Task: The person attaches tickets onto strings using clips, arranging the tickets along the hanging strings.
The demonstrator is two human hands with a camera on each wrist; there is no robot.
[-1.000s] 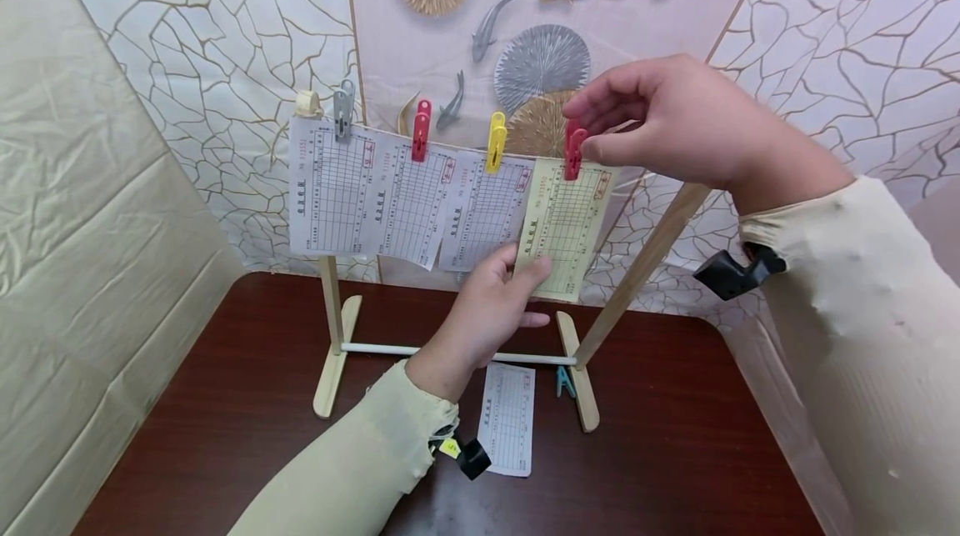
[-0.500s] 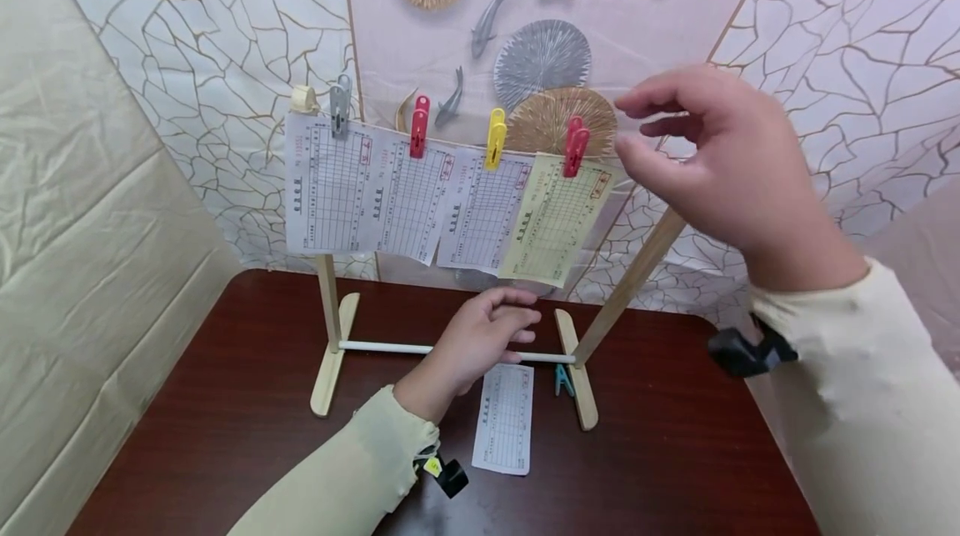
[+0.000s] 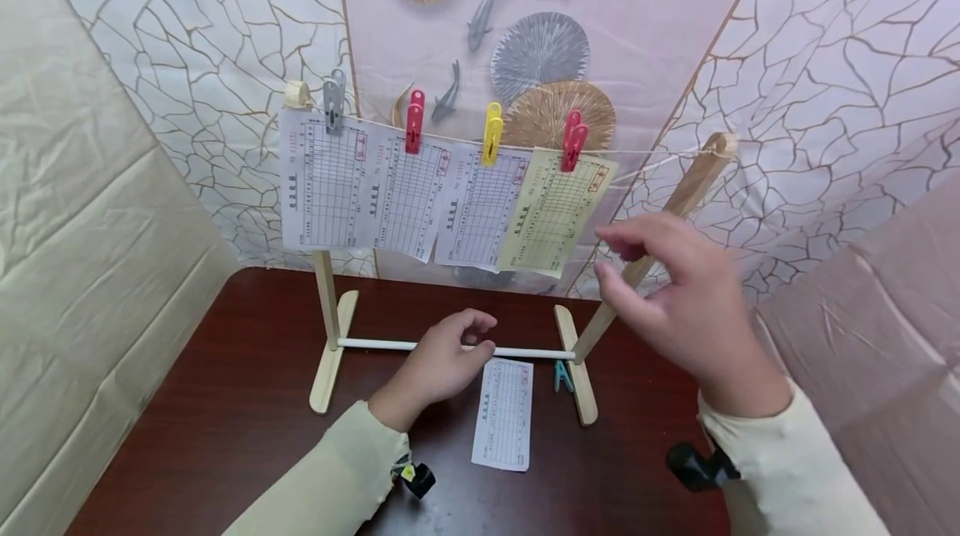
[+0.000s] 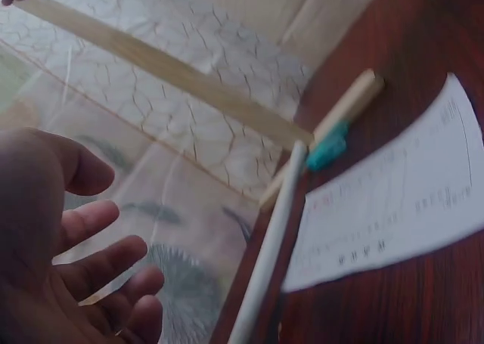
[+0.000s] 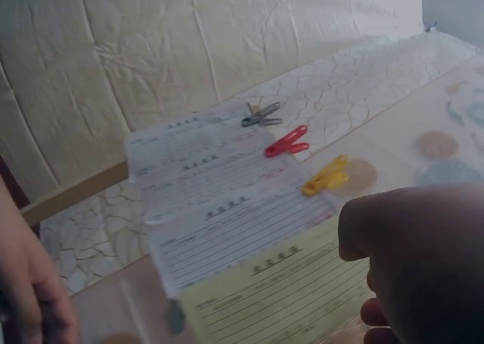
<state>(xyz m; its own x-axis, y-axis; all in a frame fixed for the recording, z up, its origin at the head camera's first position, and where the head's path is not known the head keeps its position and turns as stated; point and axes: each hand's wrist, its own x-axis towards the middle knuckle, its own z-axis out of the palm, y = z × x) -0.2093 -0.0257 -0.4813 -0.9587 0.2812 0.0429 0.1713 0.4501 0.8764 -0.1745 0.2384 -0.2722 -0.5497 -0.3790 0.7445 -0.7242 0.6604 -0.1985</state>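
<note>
Three white printed slips and a yellow slip (image 3: 551,219) hang in a row from a string. A grey clothespin (image 3: 333,107), a red clothespin (image 3: 415,123), a yellow clothespin (image 3: 492,136) and another red clothespin (image 3: 573,142) clip them. My right hand (image 3: 678,303) is in the air right of and below the yellow slip, fingers apart and holding nothing. Over the table, near the rack's white rod (image 3: 375,344), my left hand (image 3: 442,357) is loosely bent around nothing. A loose white slip (image 3: 504,415) lies just right of it, with a teal clothespin (image 3: 562,376) farther right.
The string runs between the two wooden posts of a rack; its right post (image 3: 690,186) leans outward behind my right hand. Wooden feet (image 3: 576,369) stand on the dark red table (image 3: 247,403). Patterned cloth (image 3: 225,44) rises close behind.
My right hand has let go of the right red clothespin and moved down and right. The left hand has released the yellow slip and dropped toward the table. The yellow slip now hangs freely.
</note>
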